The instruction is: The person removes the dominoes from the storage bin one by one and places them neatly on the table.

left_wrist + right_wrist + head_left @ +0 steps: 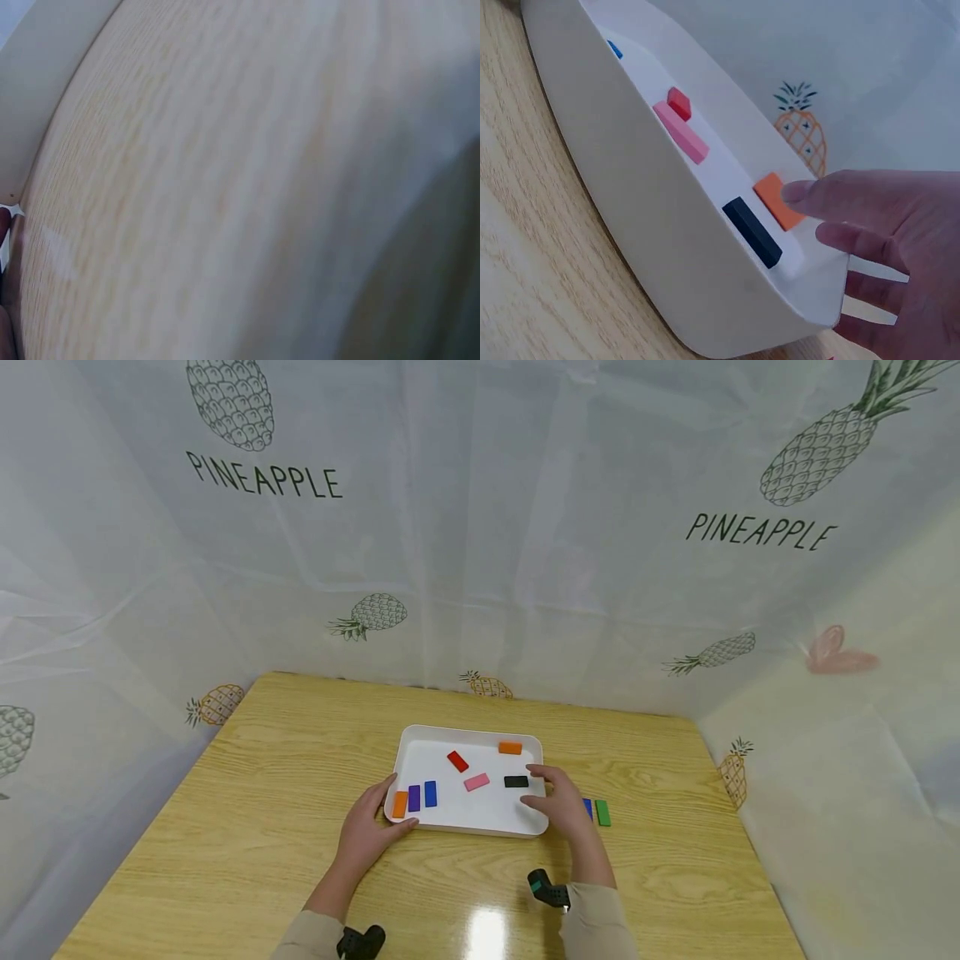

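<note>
A white rectangular tray (457,824) lies on the table with several small coloured blocks in it. At its left end my left hand (365,828) holds the corner, fingers along the side and thumb at the front rim. Close by inside stand orange (401,804), purple (414,798) and blue (431,793) blocks in a row. My right hand (561,802) reaches over the right end, thumb and fingers apart, holding nothing. Nearest to it are a black block (753,232) and another orange block (778,201). Red (457,762) and pink (476,782) blocks lie mid-tray.
On the table right of the tray lie a green block (603,812) and a blue block (588,808), the latter partly hidden by my right hand. A pineapple-print cloth (525,568) hangs behind the wooden table (262,802). The left wrist view shows mostly blurred wood.
</note>
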Motion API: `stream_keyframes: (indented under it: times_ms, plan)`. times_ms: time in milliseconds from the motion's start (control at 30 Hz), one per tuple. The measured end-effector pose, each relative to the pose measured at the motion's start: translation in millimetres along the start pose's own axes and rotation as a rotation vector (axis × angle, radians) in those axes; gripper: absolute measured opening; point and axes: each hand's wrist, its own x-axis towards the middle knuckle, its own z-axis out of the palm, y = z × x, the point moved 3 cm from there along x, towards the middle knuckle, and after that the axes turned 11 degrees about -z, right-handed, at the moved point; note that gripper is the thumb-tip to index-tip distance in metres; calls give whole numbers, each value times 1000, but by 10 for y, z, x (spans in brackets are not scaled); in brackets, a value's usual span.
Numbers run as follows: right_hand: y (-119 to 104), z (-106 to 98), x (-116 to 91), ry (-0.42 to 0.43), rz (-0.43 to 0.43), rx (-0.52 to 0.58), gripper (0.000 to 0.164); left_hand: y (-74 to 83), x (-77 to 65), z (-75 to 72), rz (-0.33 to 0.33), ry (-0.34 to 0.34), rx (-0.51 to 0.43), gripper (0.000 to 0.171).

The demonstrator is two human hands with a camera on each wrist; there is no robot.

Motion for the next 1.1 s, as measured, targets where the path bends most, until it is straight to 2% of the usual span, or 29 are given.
stream_keyframes:
  times_ms: [200, 500, 800, 1100]
  plan:
    - [-4, 81, 55, -60, 28, -46, 53, 10, -3, -6, -6, -1, -1, 95]
    - [-19, 177, 81, -80, 25, -72, 52, -2, 3, 1, -3, 8, -5, 95]
    - [50, 253, 94, -43, -50, -116, 52, 5, -6, -2, 2, 12, -5, 95]
    - [82, 295, 109, -23, -75, -157, 49, 8, -5, -4, 19, 13, 1, 94]
